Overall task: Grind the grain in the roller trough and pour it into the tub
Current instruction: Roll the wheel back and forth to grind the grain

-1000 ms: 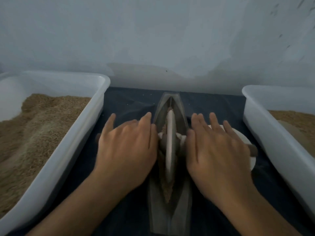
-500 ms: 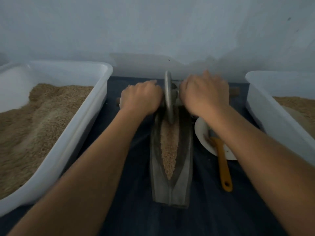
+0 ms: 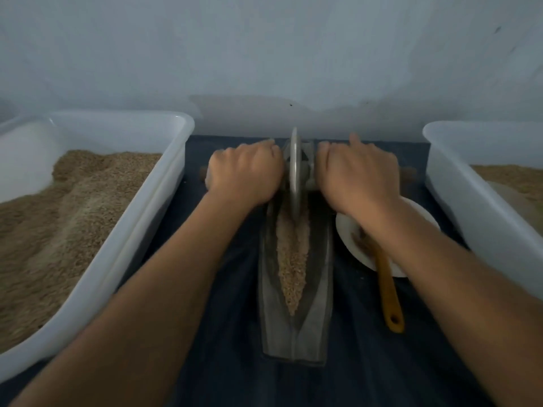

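Grain (image 3: 292, 259) lies in a long tapering heap along the groove of the grey roller trough (image 3: 295, 327), which sits lengthwise on the dark blue cloth (image 3: 367, 362) between two white tubs. At the trough's far end the grinding wheel (image 3: 294, 171) stands upright on its edge in the groove, its axle handle (image 3: 407, 173) sticking out to both sides. The left hand (image 3: 245, 173) has its fingers curled over the handle just left of the wheel, and the right hand (image 3: 357, 176) grips the handle just right of it, one fingertip raised; both arms are stretched out toward the far wall.

The left tub (image 3: 173, 171) holds a deep, sloping pile of brown grain. The right tub (image 3: 458, 183) also holds grain, seen only partly at the frame edge. Just right of the trough a small white dish (image 3: 349, 233) rests on the cloth, partly under the right forearm, with an orange-handled tool (image 3: 388, 289) lying in it, its handle pointing near.
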A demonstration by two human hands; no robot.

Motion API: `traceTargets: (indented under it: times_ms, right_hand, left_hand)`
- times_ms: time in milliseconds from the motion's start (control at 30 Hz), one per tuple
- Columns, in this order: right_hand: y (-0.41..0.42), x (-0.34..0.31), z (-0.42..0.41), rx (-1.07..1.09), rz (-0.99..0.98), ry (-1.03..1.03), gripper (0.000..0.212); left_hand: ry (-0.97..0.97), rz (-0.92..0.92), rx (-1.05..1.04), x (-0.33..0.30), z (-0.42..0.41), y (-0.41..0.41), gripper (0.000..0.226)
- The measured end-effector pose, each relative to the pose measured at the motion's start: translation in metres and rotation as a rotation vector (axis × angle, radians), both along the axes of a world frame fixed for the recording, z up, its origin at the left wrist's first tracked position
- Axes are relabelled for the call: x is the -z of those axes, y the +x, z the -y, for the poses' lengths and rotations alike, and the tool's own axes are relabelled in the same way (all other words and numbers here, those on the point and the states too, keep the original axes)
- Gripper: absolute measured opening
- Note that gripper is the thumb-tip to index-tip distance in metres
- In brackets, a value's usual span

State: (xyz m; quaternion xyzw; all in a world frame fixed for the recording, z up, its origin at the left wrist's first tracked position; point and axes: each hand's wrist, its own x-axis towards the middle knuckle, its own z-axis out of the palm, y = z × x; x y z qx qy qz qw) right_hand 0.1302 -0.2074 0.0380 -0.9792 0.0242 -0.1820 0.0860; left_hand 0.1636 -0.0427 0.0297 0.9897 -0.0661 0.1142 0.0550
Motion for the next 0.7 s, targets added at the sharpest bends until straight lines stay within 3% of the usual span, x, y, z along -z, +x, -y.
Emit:
traceTargets:
  times_ms: [67,133,233,333,433,567,700]
  right_hand:
    - [0.019,-0.005,0.001,-0.004,-0.013,0.053,0.039]
    - [0.011,-0.002,0.004,-0.035,-0.05,0.011,0.038]
    - [-0.038,0.017,0.009,-0.068,-0.089,-0.038,0.058]
    - [-0.098,0.023,0.005,-0.142,0.044,-0.061,0.062]
    - [-0.12,0.025,-0.001,-0.21,0.162,-0.099,0.059]
    - [-0.074,0.017,-0.003,-0.174,0.05,-0.162,0.061]
    - [-0.004,0.013,0.005,-0.047,-0.095,-0.078,0.061]
  left_hand:
    - [-0.002,-0.063,-0.019,-0.005,0.005,0.021,0.033]
    - [0.044,-0.014,-0.005,-0.003,0.007,0.011,0.038]
    - [0.043,0.159,0.05,0.005,-0.002,-0.046,0.045]
    - [-0.115,0.219,0.137,0.013,-0.02,-0.106,0.052]
    - [-0.177,0.159,0.187,0.018,-0.04,-0.131,0.055]
    - [-0.061,0.07,0.15,0.01,-0.03,-0.097,0.059]
    - [0.074,-0.007,-0.008,-0.006,-0.002,-0.026,0.04]
